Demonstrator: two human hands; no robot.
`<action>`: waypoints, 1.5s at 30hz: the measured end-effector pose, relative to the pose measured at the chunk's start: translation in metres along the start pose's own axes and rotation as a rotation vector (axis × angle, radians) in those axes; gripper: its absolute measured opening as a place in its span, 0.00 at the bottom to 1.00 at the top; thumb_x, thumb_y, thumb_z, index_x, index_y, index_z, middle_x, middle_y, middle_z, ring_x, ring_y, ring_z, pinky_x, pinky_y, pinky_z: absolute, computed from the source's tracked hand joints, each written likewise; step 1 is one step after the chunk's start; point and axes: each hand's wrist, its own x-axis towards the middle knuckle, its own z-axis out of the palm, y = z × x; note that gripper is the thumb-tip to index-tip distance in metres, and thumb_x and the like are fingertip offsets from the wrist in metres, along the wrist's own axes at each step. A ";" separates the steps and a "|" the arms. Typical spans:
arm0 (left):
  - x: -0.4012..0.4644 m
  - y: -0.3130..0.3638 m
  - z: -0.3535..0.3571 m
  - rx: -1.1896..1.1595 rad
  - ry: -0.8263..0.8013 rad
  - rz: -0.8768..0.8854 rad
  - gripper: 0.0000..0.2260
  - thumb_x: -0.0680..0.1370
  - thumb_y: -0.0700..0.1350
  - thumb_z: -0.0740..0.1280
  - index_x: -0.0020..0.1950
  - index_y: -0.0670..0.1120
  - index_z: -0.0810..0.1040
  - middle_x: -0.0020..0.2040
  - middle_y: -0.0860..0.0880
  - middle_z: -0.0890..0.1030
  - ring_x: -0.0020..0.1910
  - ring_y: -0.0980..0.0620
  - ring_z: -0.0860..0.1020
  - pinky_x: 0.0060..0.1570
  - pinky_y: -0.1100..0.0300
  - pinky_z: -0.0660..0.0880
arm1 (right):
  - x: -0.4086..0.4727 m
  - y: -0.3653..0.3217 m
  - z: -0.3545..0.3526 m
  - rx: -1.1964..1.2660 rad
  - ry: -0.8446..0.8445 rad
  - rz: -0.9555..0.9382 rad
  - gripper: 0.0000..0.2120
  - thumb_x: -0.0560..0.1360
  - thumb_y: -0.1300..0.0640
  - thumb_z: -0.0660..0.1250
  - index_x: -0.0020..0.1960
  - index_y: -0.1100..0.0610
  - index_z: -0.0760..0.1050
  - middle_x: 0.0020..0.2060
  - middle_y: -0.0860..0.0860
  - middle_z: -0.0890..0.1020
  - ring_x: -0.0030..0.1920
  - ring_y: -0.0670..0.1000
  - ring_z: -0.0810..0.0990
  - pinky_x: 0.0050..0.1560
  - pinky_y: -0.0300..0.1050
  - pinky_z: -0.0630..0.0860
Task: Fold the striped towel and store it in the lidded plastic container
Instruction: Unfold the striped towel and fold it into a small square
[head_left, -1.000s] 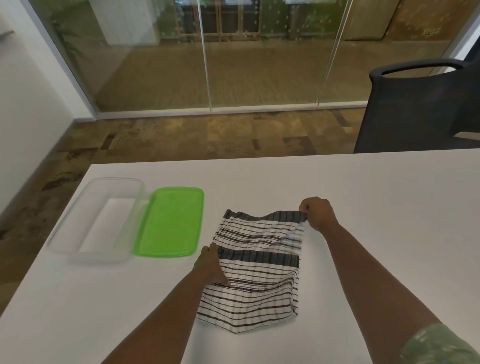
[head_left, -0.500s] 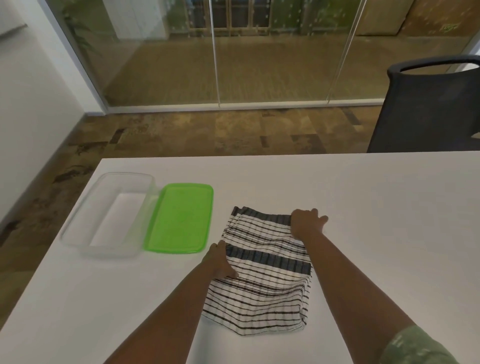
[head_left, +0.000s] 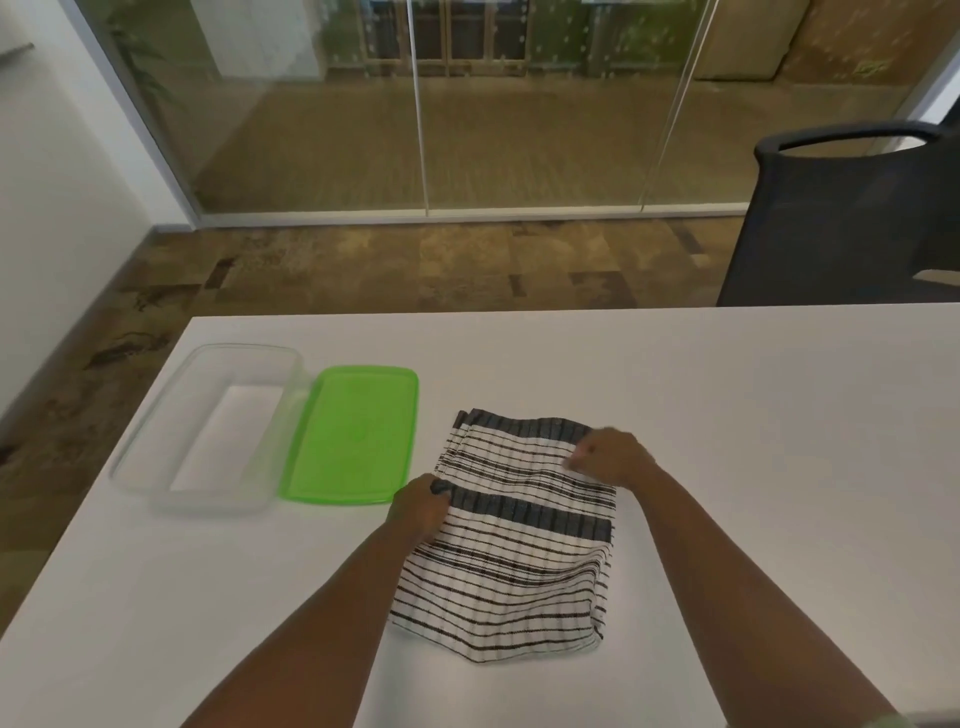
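Observation:
A black-and-white striped towel (head_left: 514, 545) lies partly folded on the white table (head_left: 753, 415), in front of me. My left hand (head_left: 418, 506) pinches the towel's left edge at a dark band. My right hand (head_left: 613, 457) is closed on the cloth near the towel's far right part. To the left lie the green lid (head_left: 353, 436) and, beyond it, the clear plastic container (head_left: 208, 431), open and with nothing in it.
A black mesh office chair (head_left: 852, 218) stands behind the table's far right edge. Glass partitions and patterned carpet lie beyond the table. The table's left edge runs close to the container.
My right hand has come inward and toward me along the far edge of the towel, from its far right corner. The left hand stays on the left edge.

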 end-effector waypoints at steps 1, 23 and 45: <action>-0.002 -0.001 -0.003 -0.004 0.047 0.032 0.07 0.79 0.43 0.61 0.51 0.40 0.74 0.51 0.39 0.80 0.46 0.48 0.75 0.46 0.56 0.73 | -0.006 0.001 0.002 -0.069 -0.171 0.015 0.20 0.75 0.42 0.61 0.41 0.59 0.76 0.37 0.53 0.79 0.42 0.51 0.78 0.50 0.44 0.77; 0.002 0.033 -0.039 -0.482 -0.125 0.227 0.14 0.76 0.45 0.66 0.60 0.41 0.77 0.54 0.49 0.78 0.49 0.58 0.73 0.60 0.56 0.65 | -0.006 0.043 -0.006 0.986 -0.050 -0.026 0.05 0.74 0.56 0.67 0.47 0.57 0.78 0.42 0.56 0.80 0.40 0.51 0.79 0.40 0.42 0.78; 0.016 0.016 -0.003 -0.437 0.118 0.174 0.22 0.78 0.35 0.62 0.71 0.43 0.64 0.46 0.40 0.73 0.40 0.48 0.72 0.38 0.59 0.70 | 0.014 0.028 0.019 0.646 0.359 -0.037 0.27 0.77 0.60 0.64 0.71 0.61 0.57 0.64 0.63 0.70 0.62 0.61 0.71 0.63 0.52 0.69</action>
